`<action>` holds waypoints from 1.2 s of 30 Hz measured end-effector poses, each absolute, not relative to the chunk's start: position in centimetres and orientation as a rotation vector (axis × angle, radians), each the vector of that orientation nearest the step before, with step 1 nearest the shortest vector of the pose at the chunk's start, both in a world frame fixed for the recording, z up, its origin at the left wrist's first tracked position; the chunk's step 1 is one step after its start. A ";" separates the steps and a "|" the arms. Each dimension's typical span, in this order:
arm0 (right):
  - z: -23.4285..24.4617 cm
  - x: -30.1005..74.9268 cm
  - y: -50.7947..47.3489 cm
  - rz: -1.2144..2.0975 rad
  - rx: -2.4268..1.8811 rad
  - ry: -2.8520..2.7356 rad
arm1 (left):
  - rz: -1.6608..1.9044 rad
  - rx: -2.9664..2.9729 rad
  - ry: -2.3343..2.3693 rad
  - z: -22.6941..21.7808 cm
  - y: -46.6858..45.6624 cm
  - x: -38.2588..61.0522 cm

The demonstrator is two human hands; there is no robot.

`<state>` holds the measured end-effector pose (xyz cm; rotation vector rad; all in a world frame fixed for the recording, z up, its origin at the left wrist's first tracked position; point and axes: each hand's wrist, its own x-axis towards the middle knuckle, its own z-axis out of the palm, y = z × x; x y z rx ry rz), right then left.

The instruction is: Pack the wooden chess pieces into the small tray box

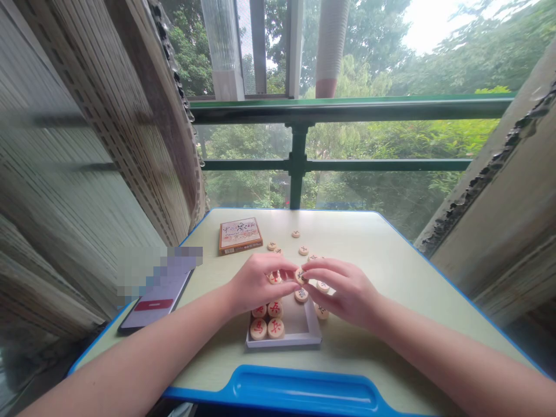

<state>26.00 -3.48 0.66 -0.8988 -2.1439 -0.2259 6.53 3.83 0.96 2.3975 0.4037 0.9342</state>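
Piece [299,276], black-marked, is above the far part of the tray [299,319], between the left hand [254,282] and the right hand [347,284]. Fingertips of both hands are closed on its edges. Tray rests on the table [365,237] and contains red discs [275,328] along its left side. One black disc [301,295] lies just nearer than the held piece. Loose discs [303,250] lie on the table beyond the hands and to the right of the tray, some partly hidden by the right hand. Box [240,234] lies at far left; phone [154,307] lies at left. Blue trough [304,391] borders the near edge.
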 end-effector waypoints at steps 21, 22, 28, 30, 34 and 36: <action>1.1 26.1 -3.3 -0.022 -1.056 -2.499 | 1.255 2.079 0.932 -1.1 7.7 5.7; 1.1 26.1 -3.3 -0.024 -1.059 -2.495 | 1.258 2.098 0.935 -1.1 7.7 5.7; 1.1 26.2 -3.4 -0.003 -1.078 -2.456 | 1.253 2.142 0.934 -1.1 7.8 5.7; 0.9 26.2 -3.3 0.003 -1.088 -2.444 | 1.248 2.158 0.931 -1.0 7.8 5.7; 0.7 26.4 -3.1 0.012 -1.091 -2.428 | 1.225 2.183 0.937 -0.8 7.6 5.7; 0.6 26.4 -3.1 0.022 -1.071 -2.423 | 1.211 2.193 0.943 -0.7 7.5 5.7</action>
